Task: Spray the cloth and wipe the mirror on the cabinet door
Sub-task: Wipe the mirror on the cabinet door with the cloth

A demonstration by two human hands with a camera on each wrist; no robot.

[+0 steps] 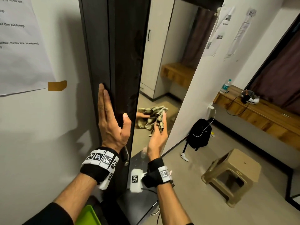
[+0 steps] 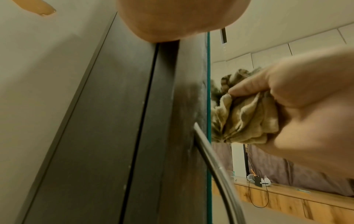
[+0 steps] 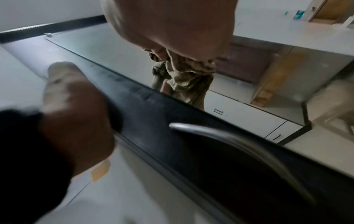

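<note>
The cabinet door stands open and edge-on to me, its mirror facing right. My left hand lies flat against the dark back of the door, fingers straight and thumb on the door's edge. My right hand grips a crumpled beige cloth and holds it against the mirror glass at mid height. The left wrist view shows the cloth bunched in the curled fingers, just right of the mirror edge. In the right wrist view the cloth touches the mirror. No spray bottle is plainly visible.
A curved metal handle sticks out of the door below my hands. Right of the door are a black backpack, a beige plastic stool and a wooden shelf with a water bottle. Papers hang on the left wall.
</note>
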